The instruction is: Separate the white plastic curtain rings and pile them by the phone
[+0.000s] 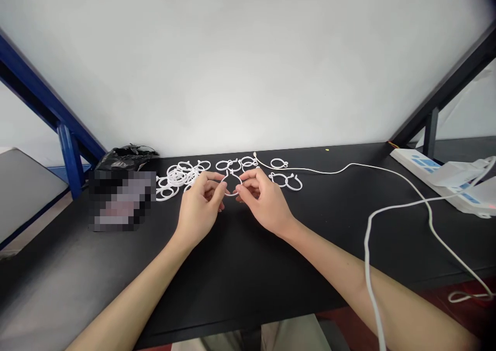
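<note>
A thin white plastic ring [233,194] is held up over the black table between my two hands, with a small clasp at its top. My left hand [201,201] pinches its left side between thumb and fingers. On its right side, my right hand [263,198] grips it the same way, fingers curled. Just behind my left hand lies a heap of similar white rings [179,176]. More white rings [248,162] lie loose behind the held one, and a few others [293,182] rest to the right of my right hand.
A black plastic bag [126,158] sits at the back left, beside a pixelated patch. A white cable [368,242] runs across the table's right side and over my right forearm. White power strips [430,173] lie at the far right. Blue frame bars [68,149] stand at left.
</note>
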A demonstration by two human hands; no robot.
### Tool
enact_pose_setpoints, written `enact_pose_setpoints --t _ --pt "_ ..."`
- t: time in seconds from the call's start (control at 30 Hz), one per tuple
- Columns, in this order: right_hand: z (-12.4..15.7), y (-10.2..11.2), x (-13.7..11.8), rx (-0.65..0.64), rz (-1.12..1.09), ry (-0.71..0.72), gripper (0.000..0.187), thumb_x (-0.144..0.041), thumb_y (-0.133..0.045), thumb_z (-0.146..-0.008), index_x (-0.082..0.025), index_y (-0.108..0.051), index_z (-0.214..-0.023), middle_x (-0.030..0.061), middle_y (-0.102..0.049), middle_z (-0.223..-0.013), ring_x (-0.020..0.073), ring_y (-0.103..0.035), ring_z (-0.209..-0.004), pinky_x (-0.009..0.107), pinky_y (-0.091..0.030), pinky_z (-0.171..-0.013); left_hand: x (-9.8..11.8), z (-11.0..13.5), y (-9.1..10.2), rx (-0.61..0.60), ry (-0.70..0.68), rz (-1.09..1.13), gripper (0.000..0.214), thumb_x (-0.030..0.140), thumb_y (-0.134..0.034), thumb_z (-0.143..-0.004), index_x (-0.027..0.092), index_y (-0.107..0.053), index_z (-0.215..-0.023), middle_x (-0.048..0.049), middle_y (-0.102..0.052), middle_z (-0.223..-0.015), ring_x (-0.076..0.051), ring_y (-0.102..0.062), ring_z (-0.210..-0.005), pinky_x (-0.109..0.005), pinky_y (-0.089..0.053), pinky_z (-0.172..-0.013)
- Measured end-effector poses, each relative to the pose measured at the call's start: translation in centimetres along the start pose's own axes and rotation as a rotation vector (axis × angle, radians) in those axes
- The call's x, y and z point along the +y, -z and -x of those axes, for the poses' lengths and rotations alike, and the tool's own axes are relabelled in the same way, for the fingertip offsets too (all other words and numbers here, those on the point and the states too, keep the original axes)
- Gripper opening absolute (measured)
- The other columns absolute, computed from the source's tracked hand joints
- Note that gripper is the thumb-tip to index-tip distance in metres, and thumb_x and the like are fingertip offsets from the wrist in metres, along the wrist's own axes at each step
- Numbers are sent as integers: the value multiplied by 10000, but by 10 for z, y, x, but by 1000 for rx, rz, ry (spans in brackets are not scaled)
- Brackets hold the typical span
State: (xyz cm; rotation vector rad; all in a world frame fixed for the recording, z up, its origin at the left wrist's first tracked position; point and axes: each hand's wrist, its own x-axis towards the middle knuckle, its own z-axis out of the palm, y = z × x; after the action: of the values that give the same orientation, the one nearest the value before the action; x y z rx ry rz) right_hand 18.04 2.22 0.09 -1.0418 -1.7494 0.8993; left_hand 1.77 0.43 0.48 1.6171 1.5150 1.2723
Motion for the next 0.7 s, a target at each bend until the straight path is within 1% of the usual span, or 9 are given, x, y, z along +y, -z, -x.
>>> enact_pose_setpoints --t 0.1,0.23,0.37,0.5,0.6,0.7 --pt "1 -1 -2 3 -23 26 152 -314 -543 -919 -240 -554 -1052 -17 -707 -807 152 -700 -734 313 -547 -746 -3 0 0 17 -30 11 204 419 -562 -885 230 -590 -956 35 -654 -715 -97 -548 -505 -240 -464 -535" --pt "4 -1 -3 1 -41 35 168 -320 -544 -917 -227 -598 -1047 1 -710 -837 151 -692 -735 313 -548 -731 -4 2 0 22 -56 8 204 416 -572 -878 219 -615 -910 32 -644 -686 -98 -550 -497 -236 -456 -524" --pt "6 3 0 -36 -8 37 172 -313 -529 -922 -221 -622 -1033 -7 -692 -812 142 -669 -719 304 -537 -719 -4 5 1 -10 -88 -42 196 405 -571 -877 218 -626 -866 37 -636 -643 -106 -576 -513 -238 -461 -551" --pt "5 6 0 -98 22 50 202 -305 -513 -931 -226 -630 -1076 -13 -693 -825 137 -672 -738 301 -534 -745 -4 5 2 -48 -92 -125 186 390 -536 -889 222 -585 -826 48 -613 -607 -109 -560 -504 -242 -437 -545" --pt "2 4 -1 -137 52 67 258 -333 -483 -956 -246 -599 -1169 -12 -707 -878 134 -679 -761 304 -532 -775 -2 0 3 -13 -92 -217 160 372 -509 -894 228 -557 -845 47 -619 -615 -118 -558 -527 -246 -420 -552" --pt "-3 5 1 -126 193 89 328 -359 -465 -968 -258 -549 -1268 4 -708 -956 151 -667 -830 330 -525 -808 -3 -9 10 88 -98 -261 172 383 -504 -894 232 -586 -912 23 -675 -713 -133 -588 -600 -259 -440 -612"
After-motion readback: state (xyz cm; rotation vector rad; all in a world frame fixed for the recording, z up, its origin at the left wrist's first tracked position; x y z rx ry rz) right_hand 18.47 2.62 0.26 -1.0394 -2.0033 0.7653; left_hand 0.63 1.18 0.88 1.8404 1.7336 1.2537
